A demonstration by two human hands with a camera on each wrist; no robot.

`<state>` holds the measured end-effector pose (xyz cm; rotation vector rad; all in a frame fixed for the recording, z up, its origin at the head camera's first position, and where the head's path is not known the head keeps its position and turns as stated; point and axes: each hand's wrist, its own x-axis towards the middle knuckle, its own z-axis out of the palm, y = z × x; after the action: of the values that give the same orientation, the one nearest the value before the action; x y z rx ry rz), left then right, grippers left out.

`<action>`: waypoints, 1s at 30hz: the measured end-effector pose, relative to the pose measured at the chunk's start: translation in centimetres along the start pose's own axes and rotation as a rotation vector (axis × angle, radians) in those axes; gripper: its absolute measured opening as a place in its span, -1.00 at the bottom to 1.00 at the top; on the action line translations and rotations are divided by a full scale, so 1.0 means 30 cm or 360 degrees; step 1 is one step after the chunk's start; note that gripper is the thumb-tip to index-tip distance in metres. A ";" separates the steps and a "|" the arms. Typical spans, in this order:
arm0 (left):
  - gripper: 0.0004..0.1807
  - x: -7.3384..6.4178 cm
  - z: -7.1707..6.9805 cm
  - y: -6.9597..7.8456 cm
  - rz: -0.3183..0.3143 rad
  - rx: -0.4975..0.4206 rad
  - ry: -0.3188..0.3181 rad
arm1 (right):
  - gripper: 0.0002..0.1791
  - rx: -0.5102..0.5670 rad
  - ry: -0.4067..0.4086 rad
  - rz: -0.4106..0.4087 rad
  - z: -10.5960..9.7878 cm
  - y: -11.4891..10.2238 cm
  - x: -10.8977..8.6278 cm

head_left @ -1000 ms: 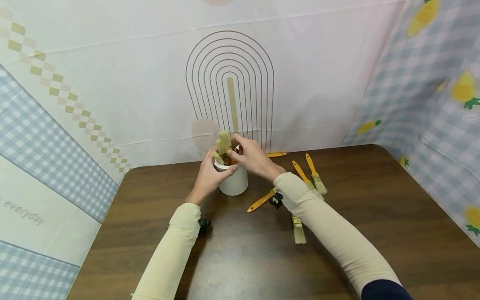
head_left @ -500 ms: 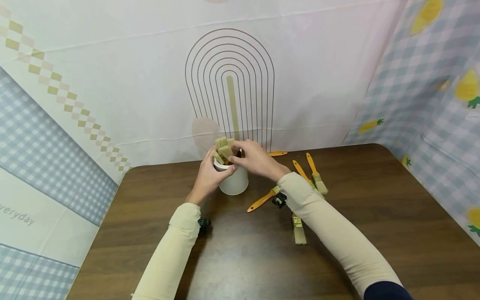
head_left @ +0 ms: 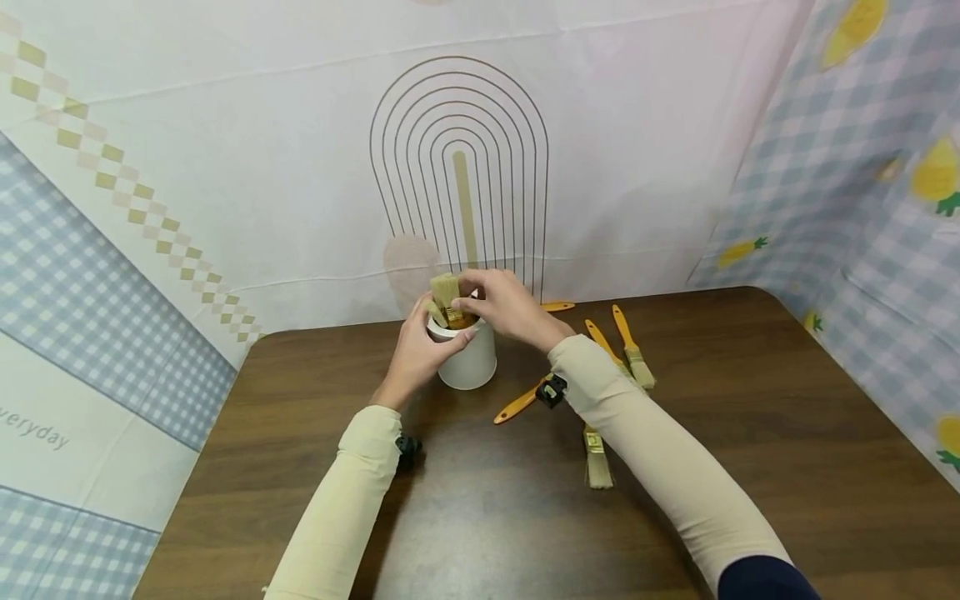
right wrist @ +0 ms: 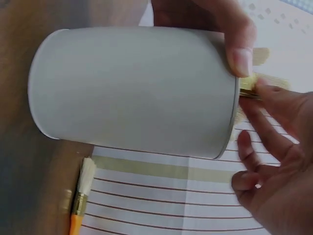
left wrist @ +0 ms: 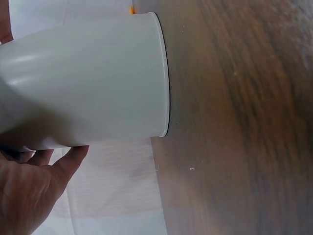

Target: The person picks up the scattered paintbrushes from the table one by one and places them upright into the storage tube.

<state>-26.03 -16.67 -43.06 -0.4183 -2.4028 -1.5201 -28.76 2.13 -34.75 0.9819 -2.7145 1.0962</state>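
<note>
A plain white cylindrical container [head_left: 468, 367] stands upright near the table's back edge. My left hand [head_left: 415, 354] grips it from the left, with the thumb across the front near the rim. The left wrist view shows the container's smooth side [left wrist: 88, 83] and fingers [left wrist: 72, 159] against it. Several paintbrushes stand in the container bristles up, their handles hidden inside. Over the rim, my right hand [head_left: 513, 312] pinches a paintbrush [head_left: 445, 289]; in the right wrist view, thumb and finger meet at its metal band [right wrist: 247, 85].
Loose paintbrushes with orange handles lie right of the container: one close by [head_left: 517, 408], another in front [head_left: 597, 467], and two farther right [head_left: 630, 350]. An orange handle [head_left: 557, 307] lies at the back edge. Printed cloth [head_left: 300, 167] hangs behind the wooden table [head_left: 465, 517].
My right hand dipped slightly at the rim and has come back up a little. The bristle tips in the container have shifted and sit lower than a second ago. My left hand keeps its place.
</note>
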 end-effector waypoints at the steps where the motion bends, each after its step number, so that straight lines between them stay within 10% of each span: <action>1: -0.16 0.000 0.000 0.000 0.0002 -0.0001 0.0002 | -0.72 -0.0017 -0.0027 0.0000 0.000 -0.003 0.008; 6: -0.16 0.001 0.006 -0.002 -0.0006 -0.0001 -0.0008 | -0.83 -0.0175 -0.0114 0.0007 0.011 -0.010 0.027; 17: -0.16 0.008 0.016 0.003 -0.0023 -0.0031 -0.0012 | -0.78 -0.0091 0.0159 -0.0006 0.029 0.022 0.002; 30: -0.15 -0.002 0.001 0.002 -0.0023 0.0000 0.0026 | -0.82 0.0174 0.0029 0.0209 -0.151 0.137 -0.131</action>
<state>-25.96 -16.62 -43.03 -0.3878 -2.3985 -1.5234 -28.82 9.40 -34.93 0.8110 -2.7644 1.2814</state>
